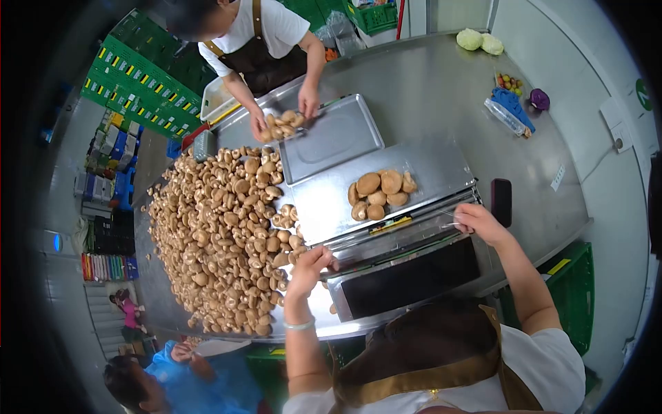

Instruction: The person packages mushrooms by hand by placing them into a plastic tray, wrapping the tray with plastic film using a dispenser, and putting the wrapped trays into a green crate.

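Observation:
Clear plastic film [396,247] stretches across the front of a metal wrapping machine [431,162]. At its left end my left hand [312,269] is closed on the film's edge, beside the mushroom heap. My right hand [477,222] pinches the other end between thumb and fingers, near the machine's right corner. Just beyond the film, a group of brown mushrooms [378,193] sits on the machine's metal top, under what looks like clear wrap. A dark panel [410,279] lies on my side of the film.
A large heap of loose mushrooms [221,241] covers the table's left side. Across from me, a co-worker holds a pack of mushrooms [281,126] by a metal tray [334,141]. A phone [502,202] lies right of my right hand. Another person in blue [200,376] works at left.

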Demonstrator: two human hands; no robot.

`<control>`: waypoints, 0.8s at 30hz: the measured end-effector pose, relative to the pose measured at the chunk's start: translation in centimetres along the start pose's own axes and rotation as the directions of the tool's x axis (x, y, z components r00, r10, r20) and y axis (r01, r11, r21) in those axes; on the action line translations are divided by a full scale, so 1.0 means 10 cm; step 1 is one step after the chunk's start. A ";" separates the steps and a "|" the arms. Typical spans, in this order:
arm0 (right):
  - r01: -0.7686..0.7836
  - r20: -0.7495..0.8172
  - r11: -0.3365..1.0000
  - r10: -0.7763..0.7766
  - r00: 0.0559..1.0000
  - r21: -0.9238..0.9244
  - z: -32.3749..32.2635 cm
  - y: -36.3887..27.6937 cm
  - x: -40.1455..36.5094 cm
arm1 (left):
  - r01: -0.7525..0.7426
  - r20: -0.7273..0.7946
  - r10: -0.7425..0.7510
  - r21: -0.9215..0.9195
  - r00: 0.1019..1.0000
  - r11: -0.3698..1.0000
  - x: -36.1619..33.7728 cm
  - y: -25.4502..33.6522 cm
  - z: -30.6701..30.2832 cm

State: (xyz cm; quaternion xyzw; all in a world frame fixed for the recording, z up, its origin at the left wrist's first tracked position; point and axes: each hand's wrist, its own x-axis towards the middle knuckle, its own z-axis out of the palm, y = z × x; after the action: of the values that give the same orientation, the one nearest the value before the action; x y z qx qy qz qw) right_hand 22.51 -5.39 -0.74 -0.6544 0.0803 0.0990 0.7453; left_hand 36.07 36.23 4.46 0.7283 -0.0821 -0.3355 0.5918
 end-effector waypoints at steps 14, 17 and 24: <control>-0.032 -0.261 0.598 -0.301 0.917 -0.801 0.29 -0.17 1.99 | -0.237 -0.206 0.349 0.425 0.914 0.873 1.99 -0.14 0.33; -0.068 -0.198 0.709 -0.103 0.975 -0.702 0.32 -0.17 1.88 | -0.184 -0.132 0.229 0.285 0.964 0.941 1.91 -0.21 0.28; 0.268 0.021 0.657 -0.357 0.934 -0.704 0.24 0.04 1.33 | -0.307 -0.041 0.362 0.444 0.931 0.841 1.42 -0.28 0.35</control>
State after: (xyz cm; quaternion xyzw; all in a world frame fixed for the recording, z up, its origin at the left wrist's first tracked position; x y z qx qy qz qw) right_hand 35.20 -2.36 -4.12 -0.8947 -0.0325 -0.0469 0.4430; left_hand 44.09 26.90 -3.97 0.8344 -0.2436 -0.1550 0.4695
